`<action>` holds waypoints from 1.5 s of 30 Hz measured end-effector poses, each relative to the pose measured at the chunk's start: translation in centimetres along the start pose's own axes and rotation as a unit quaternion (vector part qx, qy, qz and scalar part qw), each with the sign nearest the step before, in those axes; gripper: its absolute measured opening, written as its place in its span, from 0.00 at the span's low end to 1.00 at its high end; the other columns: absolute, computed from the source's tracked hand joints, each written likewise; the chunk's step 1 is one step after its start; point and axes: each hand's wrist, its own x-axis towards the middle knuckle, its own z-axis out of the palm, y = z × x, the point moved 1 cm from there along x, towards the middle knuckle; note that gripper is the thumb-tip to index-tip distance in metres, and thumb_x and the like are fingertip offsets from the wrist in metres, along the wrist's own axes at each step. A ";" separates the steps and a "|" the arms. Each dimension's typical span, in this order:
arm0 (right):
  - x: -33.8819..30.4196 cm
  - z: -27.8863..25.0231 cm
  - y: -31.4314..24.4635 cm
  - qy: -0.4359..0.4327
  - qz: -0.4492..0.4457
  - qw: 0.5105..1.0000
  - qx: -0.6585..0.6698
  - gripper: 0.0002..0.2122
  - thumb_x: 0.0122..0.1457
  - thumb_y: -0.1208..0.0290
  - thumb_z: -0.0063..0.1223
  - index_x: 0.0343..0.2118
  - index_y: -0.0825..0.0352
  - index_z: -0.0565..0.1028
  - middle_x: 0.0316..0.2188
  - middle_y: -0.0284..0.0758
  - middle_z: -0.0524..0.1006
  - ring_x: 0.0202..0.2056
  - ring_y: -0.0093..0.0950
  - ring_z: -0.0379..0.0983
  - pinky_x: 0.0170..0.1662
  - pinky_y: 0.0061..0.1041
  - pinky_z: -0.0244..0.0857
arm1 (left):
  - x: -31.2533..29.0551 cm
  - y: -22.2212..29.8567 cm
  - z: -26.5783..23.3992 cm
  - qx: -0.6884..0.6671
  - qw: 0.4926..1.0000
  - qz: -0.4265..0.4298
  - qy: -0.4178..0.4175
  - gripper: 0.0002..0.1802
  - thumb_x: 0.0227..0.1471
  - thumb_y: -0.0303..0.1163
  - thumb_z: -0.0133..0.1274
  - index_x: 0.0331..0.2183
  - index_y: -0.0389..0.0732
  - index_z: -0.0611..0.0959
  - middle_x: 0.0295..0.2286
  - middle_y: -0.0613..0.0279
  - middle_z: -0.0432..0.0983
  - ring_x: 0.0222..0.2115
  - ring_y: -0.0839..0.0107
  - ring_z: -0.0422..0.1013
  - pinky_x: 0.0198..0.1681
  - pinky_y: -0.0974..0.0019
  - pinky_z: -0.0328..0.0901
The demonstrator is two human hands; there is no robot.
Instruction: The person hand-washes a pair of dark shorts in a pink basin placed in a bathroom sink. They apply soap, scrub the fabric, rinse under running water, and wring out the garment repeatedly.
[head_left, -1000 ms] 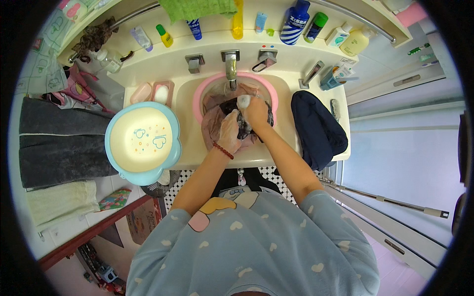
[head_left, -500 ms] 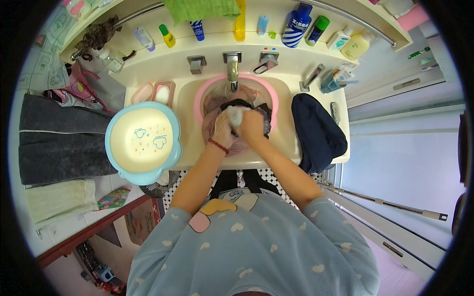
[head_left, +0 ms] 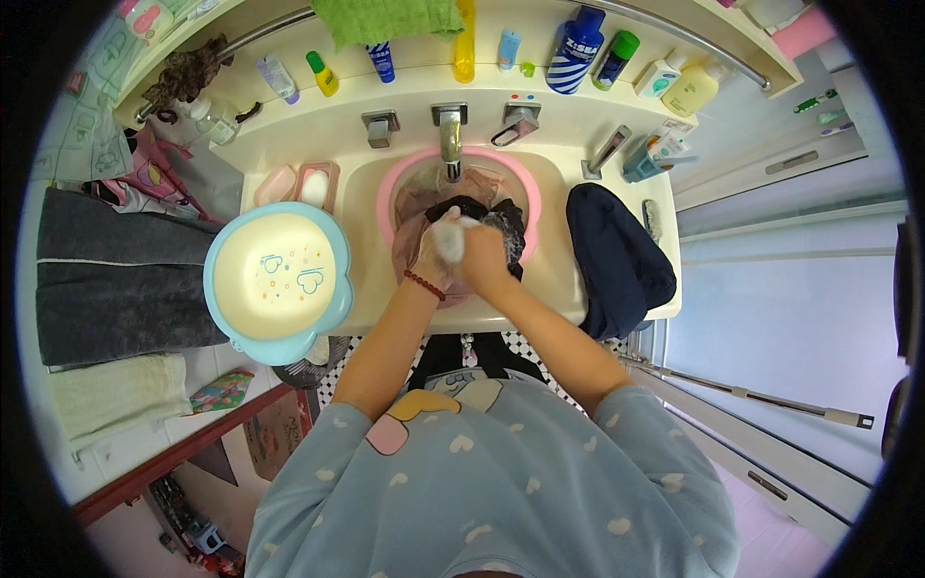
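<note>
A pink basin (head_left: 533, 197) sits in the sink under the tap, holding wet dusty-pink cloth (head_left: 409, 197) and black cloth (head_left: 509, 220). Over it my two hands are pressed together around a white sudsy bundle (head_left: 449, 242); whether that is cloth or mostly foam I cannot tell. My left hand (head_left: 432, 252), with a beaded bracelet at the wrist and suds on it, closes on the bundle from the left. On the other side my right hand (head_left: 485, 254) is curled into a fist against it. Its fingertips are hidden.
A light-blue and cream basin (head_left: 279, 275) rests on the counter's left end, near a soap dish (head_left: 316, 183). Dark navy cloth (head_left: 617, 255) lies on the right end. The tap (head_left: 451, 144) hangs close above the pink basin. Bottles and tubes line the shelf behind.
My hands and the white sudsy bundle have shifted slightly left and toward me. More of the black cloth shows to the right of my right hand.
</note>
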 end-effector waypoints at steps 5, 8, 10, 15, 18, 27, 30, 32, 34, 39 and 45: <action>1.9 -3.4 4.6 -0.110 0.202 0.970 -0.084 0.14 0.51 0.60 0.45 0.28 0.69 0.74 0.24 0.48 0.74 0.27 0.40 0.73 0.31 0.34 0.66 | -1.8 3.1 7.1 0.167 0.944 0.144 0.244 0.15 0.54 0.38 0.43 0.39 0.38 0.73 0.35 0.60 0.72 0.34 0.67 0.71 0.38 0.62 0.68; 1.1 -3.6 5.7 -0.052 0.275 0.861 0.425 0.17 0.57 0.57 0.37 0.38 0.67 0.70 0.32 0.38 0.73 0.34 0.27 0.71 0.36 0.25 0.64 | -2.9 5.8 6.3 0.152 0.954 0.214 0.146 0.21 0.54 0.45 0.40 0.42 0.39 0.72 0.37 0.60 0.71 0.37 0.67 0.69 0.43 0.61 0.64; 1.5 -6.2 2.7 -0.141 0.332 0.746 0.559 0.15 0.56 0.61 0.41 0.39 0.67 0.69 0.33 0.31 0.71 0.34 0.22 0.68 0.37 0.21 0.63 | -3.5 6.2 6.5 0.095 0.957 0.251 0.112 0.24 0.55 0.49 0.38 0.44 0.40 0.70 0.38 0.60 0.71 0.40 0.68 0.68 0.46 0.60 0.62; 1.3 -6.3 1.6 -0.167 0.274 0.763 0.562 0.13 0.51 0.68 0.51 0.38 0.70 0.69 0.32 0.30 0.70 0.34 0.20 0.67 0.38 0.18 0.61 | -3.0 -0.2 7.5 0.092 0.947 0.250 0.181 0.23 0.54 0.46 0.41 0.46 0.40 0.68 0.41 0.61 0.69 0.43 0.63 0.65 0.49 0.58 0.60; 2.0 -8.2 1.4 -0.160 0.278 0.811 0.489 0.11 0.51 0.69 0.51 0.36 0.69 0.70 0.31 0.29 0.70 0.33 0.18 0.65 0.38 0.17 0.59 | -3.3 0.4 5.4 0.103 0.933 0.257 0.232 0.19 0.54 0.40 0.44 0.45 0.40 0.68 0.41 0.59 0.68 0.43 0.62 0.65 0.49 0.56 0.60; 0.7 -5.3 -2.1 -0.057 0.135 0.948 0.282 0.10 0.49 0.65 0.50 0.30 0.64 0.68 0.22 0.36 0.70 0.25 0.28 0.65 0.32 0.23 0.60 | -2.3 0.3 1.9 0.047 0.975 0.163 0.144 0.24 0.56 0.47 0.36 0.45 0.38 0.69 0.40 0.55 0.68 0.41 0.63 0.66 0.45 0.59 0.62; 1.6 -1.8 0.3 -0.036 0.173 0.975 0.135 0.08 0.47 0.65 0.49 0.25 0.65 0.71 0.20 0.45 0.71 0.24 0.39 0.68 0.31 0.32 0.62 | -1.4 -2.1 -3.4 0.304 0.927 0.097 0.198 0.23 0.56 0.48 0.35 0.44 0.41 0.69 0.40 0.61 0.67 0.39 0.70 0.66 0.40 0.64 0.64; 1.4 -0.6 2.2 -0.009 0.211 0.977 0.031 0.09 0.45 0.65 0.48 0.21 0.66 0.73 0.19 0.51 0.72 0.24 0.47 0.69 0.31 0.38 0.64 | -1.6 -5.1 5.3 0.179 0.901 0.086 0.387 0.21 0.56 0.46 0.35 0.45 0.42 0.69 0.43 0.64 0.65 0.42 0.71 0.65 0.41 0.66 0.64; 1.1 -1.0 1.0 -0.021 0.265 0.964 0.029 0.09 0.40 0.67 0.53 0.17 0.69 0.73 0.18 0.50 0.72 0.24 0.46 0.70 0.30 0.39 0.64 | -1.9 -4.5 4.7 0.339 0.891 0.155 0.257 0.21 0.55 0.42 0.37 0.48 0.41 0.67 0.45 0.62 0.65 0.44 0.69 0.64 0.43 0.67 0.63; -2.8 -0.3 -4.8 -0.091 0.040 0.995 -0.001 0.13 0.32 0.64 0.59 0.15 0.70 0.73 0.16 0.46 0.72 0.24 0.43 0.72 0.29 0.35 0.66 | -1.9 -2.6 -4.2 0.251 0.949 0.188 0.028 0.18 0.52 0.38 0.40 0.44 0.43 0.70 0.35 0.62 0.70 0.39 0.70 0.66 0.45 0.65 0.60; 1.3 0.1 5.2 -0.075 0.248 0.965 0.048 0.21 0.48 0.55 0.46 0.27 0.73 0.73 0.26 0.50 0.74 0.31 0.44 0.71 0.36 0.34 0.63 | -2.3 -2.0 3.9 0.048 0.960 0.024 0.274 0.18 0.57 0.39 0.33 0.43 0.39 0.70 0.41 0.58 0.70 0.40 0.64 0.69 0.45 0.59 0.64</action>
